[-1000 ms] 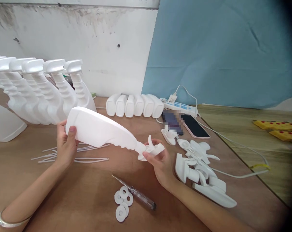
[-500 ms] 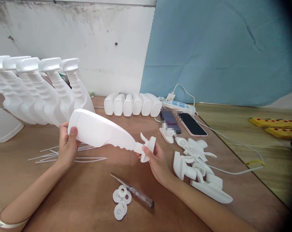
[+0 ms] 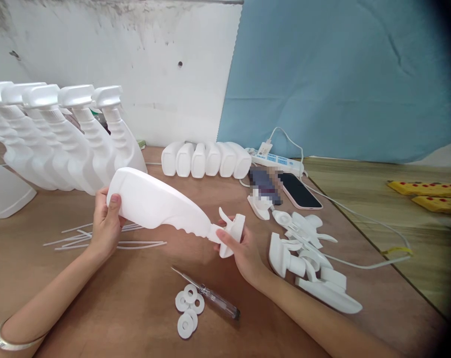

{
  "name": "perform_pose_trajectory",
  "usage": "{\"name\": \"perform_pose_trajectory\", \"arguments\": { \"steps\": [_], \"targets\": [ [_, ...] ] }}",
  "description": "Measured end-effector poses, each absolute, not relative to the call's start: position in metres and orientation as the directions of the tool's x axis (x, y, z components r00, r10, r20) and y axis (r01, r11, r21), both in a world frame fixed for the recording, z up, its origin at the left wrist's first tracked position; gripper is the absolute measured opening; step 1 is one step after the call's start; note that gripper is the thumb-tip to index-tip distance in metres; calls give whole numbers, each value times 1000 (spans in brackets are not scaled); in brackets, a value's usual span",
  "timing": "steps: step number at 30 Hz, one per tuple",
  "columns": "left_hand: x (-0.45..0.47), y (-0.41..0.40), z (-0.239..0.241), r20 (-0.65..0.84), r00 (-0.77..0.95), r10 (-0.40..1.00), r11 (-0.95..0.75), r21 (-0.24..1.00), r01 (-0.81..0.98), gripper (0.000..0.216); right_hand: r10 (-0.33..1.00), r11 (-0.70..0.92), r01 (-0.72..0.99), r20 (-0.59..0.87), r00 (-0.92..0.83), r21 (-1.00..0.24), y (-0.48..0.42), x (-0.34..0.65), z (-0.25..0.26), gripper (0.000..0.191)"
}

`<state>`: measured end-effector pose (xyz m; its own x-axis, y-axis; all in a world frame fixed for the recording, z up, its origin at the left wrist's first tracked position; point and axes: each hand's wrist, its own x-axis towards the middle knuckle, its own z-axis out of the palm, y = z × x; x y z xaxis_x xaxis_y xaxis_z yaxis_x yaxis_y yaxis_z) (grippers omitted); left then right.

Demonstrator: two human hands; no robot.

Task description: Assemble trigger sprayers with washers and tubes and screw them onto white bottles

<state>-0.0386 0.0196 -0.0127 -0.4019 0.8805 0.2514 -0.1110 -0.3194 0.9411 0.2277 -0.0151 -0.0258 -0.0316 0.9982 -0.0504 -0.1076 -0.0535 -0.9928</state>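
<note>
Mid-frame, above tabletop (image 3: 135, 298): spray bottle (image 3: 154, 204) gripped at base by left hand (image 3: 106, 223), trigger head (image 3: 233, 229) at neck clasped by right hand (image 3: 243, 251). Upper left: assembled bottles (image 3: 61, 134). Right: loose trigger heads (image 3: 307, 253) remaining.

No writing is legible: the bottle (image 3: 154, 204) is plain white, the blue marks on the power strip (image 3: 278, 161) are too small, one phone (image 3: 264, 183) is blurred.

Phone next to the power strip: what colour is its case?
Pink, around a black screen. The phone shows clearly in the head view.
</note>
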Motion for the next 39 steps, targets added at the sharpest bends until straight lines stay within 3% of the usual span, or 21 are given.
{"name": "perform_pose_trajectory", "arguments": {
  "steps": [4,11,22,29,36,39],
  "targets": [
    [-37,18,-12,241,-399,884,-307,946,-108,39,996,-70,-140,-63,-59,-988,-16,227,-25,41],
    [-37,18,-12,214,-439,873,-272,959,-74,43,992,49,-88,59,-114,-995,-16,230,-28,48],
    [-38,19,-14,211,-426,880,-282,953,-110,43,996,-40,-156,-27,-81,-987,-14,229,-31,34],
    [-40,19,-15,225,-439,870,-288,954,-81,43,995,9,-43,13,-103,-999,-15,229,-24,44],
    [-36,19,-13,197,-436,878,-269,957,-110,50,988,-65,-166,-41,-146,-984,-15,229,-28,33],
    [-37,19,-14,210,-440,873,-275,957,-90,48,990,-27,-153,-5,-141,-988,-15,228,-26,40]
  ]
}}
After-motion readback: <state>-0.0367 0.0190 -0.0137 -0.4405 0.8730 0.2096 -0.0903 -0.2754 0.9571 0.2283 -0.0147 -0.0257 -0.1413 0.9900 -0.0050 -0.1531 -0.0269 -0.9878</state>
